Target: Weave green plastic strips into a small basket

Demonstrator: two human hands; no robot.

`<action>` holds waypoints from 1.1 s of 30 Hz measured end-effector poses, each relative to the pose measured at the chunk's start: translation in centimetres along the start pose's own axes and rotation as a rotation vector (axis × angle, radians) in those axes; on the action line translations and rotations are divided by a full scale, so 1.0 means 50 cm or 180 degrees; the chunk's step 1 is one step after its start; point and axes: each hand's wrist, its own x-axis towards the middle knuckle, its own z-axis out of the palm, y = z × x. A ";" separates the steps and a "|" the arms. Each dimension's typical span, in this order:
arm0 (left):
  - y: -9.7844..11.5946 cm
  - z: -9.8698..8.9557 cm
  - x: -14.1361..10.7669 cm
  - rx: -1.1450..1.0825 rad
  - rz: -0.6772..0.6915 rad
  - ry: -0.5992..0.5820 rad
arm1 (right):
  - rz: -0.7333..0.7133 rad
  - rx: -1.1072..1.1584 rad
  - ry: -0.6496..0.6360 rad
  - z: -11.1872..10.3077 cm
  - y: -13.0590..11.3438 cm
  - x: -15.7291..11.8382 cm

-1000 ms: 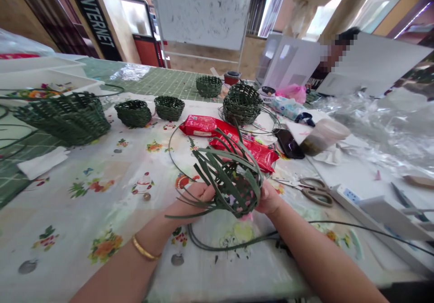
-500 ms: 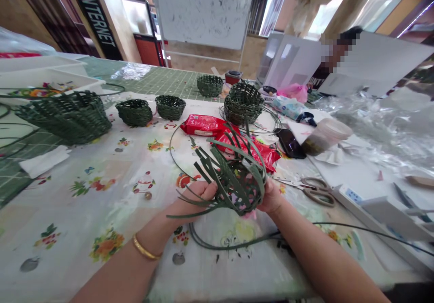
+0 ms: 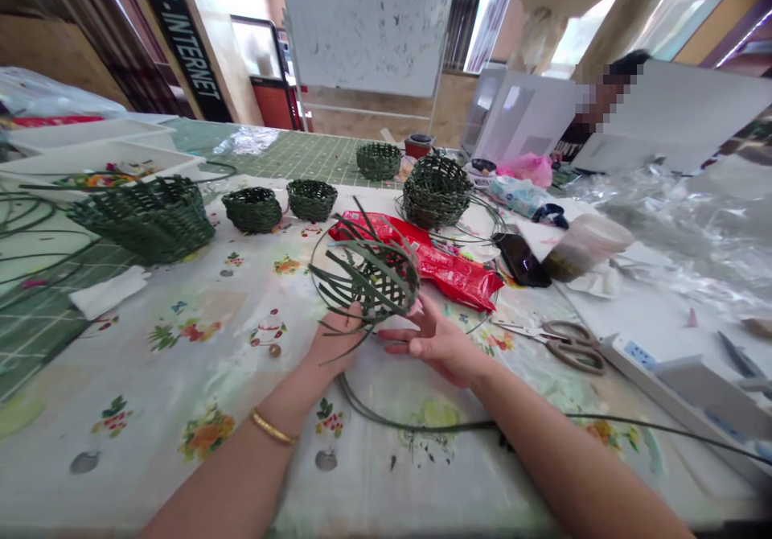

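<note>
1. Room: whiteboard [image 3: 367, 24] w/ faint marks, well behind the red packets [image 3: 461, 275] (landmark). Person [image 3: 609, 92] partly hidden by white panels [image 3: 681, 121], back R of packets.
2. Worktop [image 3: 235, 386]: pale floral cover under & in front of packets; green gridded mat [image 3: 301, 151] behind & far L.
3. Clear plastic wrap [image 3: 681, 209], crumpled, R of packets.
4. White trays [image 3: 172, 162], far back L of packets; the nearer holds multicolored bits, too small to ID.
5. Large green basket [image 3: 148, 221], L of packets, upright; inside n/v.
6. Round green basket [image 3: 437, 193], just behind packets, thin cord coiled around its base; contents unclear.
7. Unfinished basket [image 3: 386, 281], in front of & overlapping L end of packets in view, tilted, loose strips sticking out L & up. L hand [image 3: 343, 334] clamped on its lower L edge. R hand [image 3: 434, 344] by its lower R side, fingers apart; can't tell if a fingertip touches.
8. Three small green baskets, upright: two [image 3: 252, 209] [image 3: 312, 199] back L of packets, one [image 3: 378, 161] farther behind.
9. Clear tub [image 3: 588, 245], R of packets, tilted, dark contents; phone [image 3: 523, 260] between tub & packets.
10. Scissors [image 3: 572, 346], front R of packets, blades slightly apart.
</note>
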 end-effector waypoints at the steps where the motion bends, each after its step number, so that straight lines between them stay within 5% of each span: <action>1: 0.001 0.000 0.001 0.0169 0.0018 0.0036 | -0.0136 -0.0066 0.0109 0.005 0.006 0.002; 8: 0.009 0.012 -0.017 0.2231 0.0838 0.0018 | -0.0549 -0.0116 0.0183 0.009 0.012 0.007; 15: 0.023 0.004 -0.029 0.0371 -0.0044 -0.1005 | -0.0354 0.0332 0.0202 0.011 -0.007 -0.008; 18: 0.021 0.007 -0.025 0.0524 -0.0023 -0.0750 | -0.0253 0.0391 0.0193 0.013 -0.006 -0.009; 21: 0.010 0.006 -0.016 0.1279 0.0471 -0.0296 | -0.0256 0.0522 0.0284 0.011 0.001 -0.008; 26: -0.005 0.004 -0.003 0.1776 0.0801 -0.0114 | -0.0236 0.0604 0.0366 0.010 0.010 -0.006; 29: -0.003 0.010 -0.007 0.1314 0.0607 -0.0145 | -0.0243 0.0623 0.0362 0.016 0.008 -0.005; 33: 0.015 0.014 -0.024 -0.0158 0.0056 -0.0685 | -0.0305 0.0757 0.0238 0.018 0.001 -0.004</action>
